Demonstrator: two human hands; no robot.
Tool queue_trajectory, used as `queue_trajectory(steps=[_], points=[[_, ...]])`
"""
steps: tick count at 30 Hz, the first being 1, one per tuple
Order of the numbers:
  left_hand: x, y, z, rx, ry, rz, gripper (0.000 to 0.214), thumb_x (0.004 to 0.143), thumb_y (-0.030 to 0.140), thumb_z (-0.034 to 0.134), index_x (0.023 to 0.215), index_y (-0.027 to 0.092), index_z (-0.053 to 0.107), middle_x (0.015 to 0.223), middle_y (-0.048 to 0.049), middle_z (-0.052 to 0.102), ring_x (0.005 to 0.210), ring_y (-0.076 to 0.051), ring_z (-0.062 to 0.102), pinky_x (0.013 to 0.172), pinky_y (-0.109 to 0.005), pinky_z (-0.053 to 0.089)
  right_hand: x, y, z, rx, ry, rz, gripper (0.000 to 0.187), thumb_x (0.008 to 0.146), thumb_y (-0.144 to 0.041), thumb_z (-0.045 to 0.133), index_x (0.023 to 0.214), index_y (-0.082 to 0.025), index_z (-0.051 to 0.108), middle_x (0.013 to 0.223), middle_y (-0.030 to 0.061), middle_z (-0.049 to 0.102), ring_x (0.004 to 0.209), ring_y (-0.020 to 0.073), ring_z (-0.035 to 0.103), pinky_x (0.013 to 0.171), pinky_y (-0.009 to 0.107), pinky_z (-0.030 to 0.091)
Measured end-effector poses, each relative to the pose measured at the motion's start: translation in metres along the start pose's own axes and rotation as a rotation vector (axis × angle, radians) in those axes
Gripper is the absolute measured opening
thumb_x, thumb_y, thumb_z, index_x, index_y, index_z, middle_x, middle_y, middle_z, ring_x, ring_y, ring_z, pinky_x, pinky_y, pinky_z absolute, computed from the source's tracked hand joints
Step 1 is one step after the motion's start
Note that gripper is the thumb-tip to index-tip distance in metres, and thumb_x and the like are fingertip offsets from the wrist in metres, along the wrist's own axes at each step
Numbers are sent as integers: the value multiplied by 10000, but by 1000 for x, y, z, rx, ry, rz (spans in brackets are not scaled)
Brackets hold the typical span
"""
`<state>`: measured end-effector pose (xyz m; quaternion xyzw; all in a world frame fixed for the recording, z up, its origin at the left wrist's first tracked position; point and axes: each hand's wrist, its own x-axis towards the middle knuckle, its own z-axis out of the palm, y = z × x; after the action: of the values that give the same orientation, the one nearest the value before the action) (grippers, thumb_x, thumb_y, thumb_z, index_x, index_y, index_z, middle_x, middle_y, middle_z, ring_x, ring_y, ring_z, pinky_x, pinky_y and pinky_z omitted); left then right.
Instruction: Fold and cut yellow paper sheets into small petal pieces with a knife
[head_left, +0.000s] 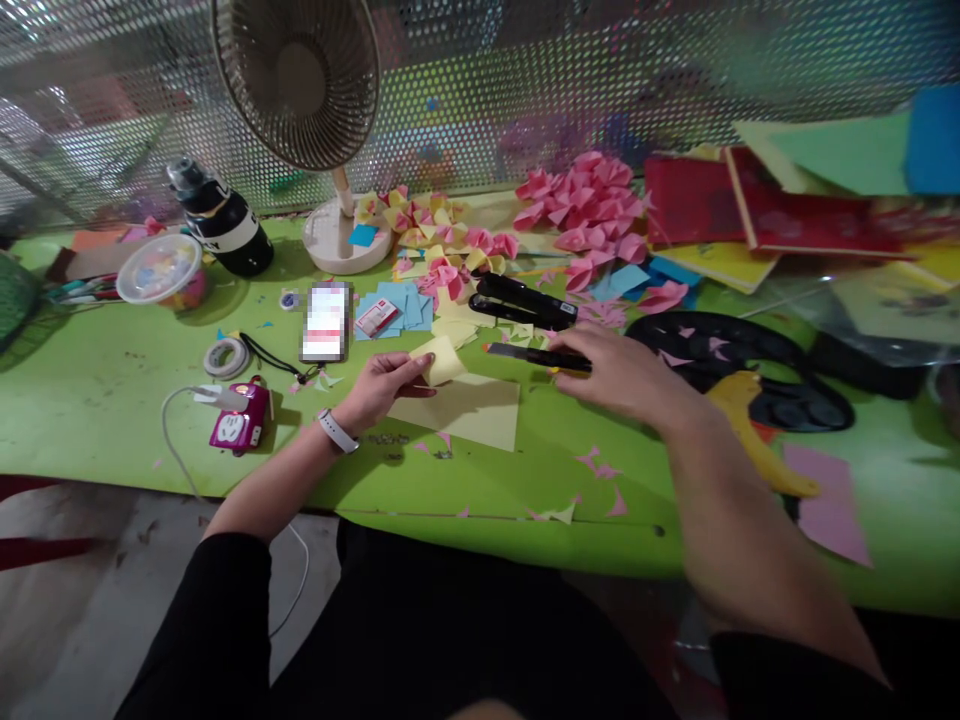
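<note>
Pinched between the thumb and fingers of my left hand (pixel 391 385) is a small piece of pale yellow paper (pixel 444 362), its far edge curling up. Beneath it, a larger pale yellow sheet (pixel 487 412) lies flat on the green table (pixel 330 475). My right hand (pixel 611 370) is closed around a black utility knife (pixel 534 356), whose blade end points left, just off the small paper's right side. A black stapler (pixel 525 300) lies behind the knife. Small blue paper squares (pixel 409 305) with a red-and-white box (pixel 376 317) on top sit behind my left hand.
Pink folded paper pieces (pixel 581 200) are heaped at the back beside a fan (pixel 346 235). A phone (pixel 325 322), tape roll (pixel 226 357), magenta power adapter (pixel 244 420), bottle (pixel 229 225) and lidded tub (pixel 161 272) stand left. Yellow-handled scissors-like tool (pixel 739 410) lies right.
</note>
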<state>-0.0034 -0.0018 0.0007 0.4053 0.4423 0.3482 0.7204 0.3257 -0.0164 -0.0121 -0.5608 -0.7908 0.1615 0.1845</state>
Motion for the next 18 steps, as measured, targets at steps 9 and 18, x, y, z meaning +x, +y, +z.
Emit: queue_trajectory(steps=[9, 18], points=[[3, -6, -3, 30, -14, 39, 423, 678, 505, 886, 741, 112, 741, 731, -36, 737, 681, -122, 715, 709, -273, 626, -11, -36, -8, -234, 324, -326, 226, 922, -228, 587, 1110, -218, 713, 1019, 103, 690, 1004, 295, 674, 831, 425, 585], [5, -9, -4, 85, -48, 53, 456, 691, 534, 870, 725, 102, 728, 757, -52, 739, 714, -142, 738, 719, -276, 640, -10, -39, -5, -233, 239, -330, 248, 933, -207, 582, 1131, -249, 725, 999, 89, 691, 936, 264, 673, 794, 440, 593]])
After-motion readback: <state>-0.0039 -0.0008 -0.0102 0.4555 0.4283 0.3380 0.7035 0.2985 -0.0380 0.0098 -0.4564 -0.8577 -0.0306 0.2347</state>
